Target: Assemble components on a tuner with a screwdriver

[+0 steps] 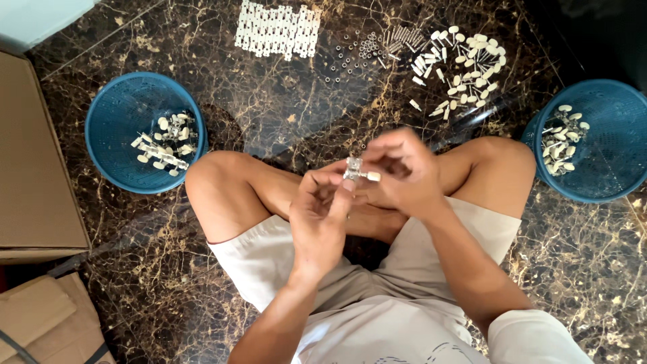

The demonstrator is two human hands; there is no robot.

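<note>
Blue plastic, the left basket (121, 128) stands on the dark marble floor (269, 101) beside the person's knee, with some cream and metal pieces inside. Moving to the centre, the left hand (318, 219) comes up from below, and its fingers close on the lower side of a small metal part (355, 168). This part lies between both hands, above the crossed legs, and its long axis goes almost level, with a cream knob (373, 176) pointing to the right. The right hand (399, 172) is curled over it from the right side and pinches the knob end. Both hands are equally close, touching it. Further right, loose cream pegs (465, 64) lie on the floor, well apart from the hands, and a second blue basket (596, 138) stands at the far right.
</note>
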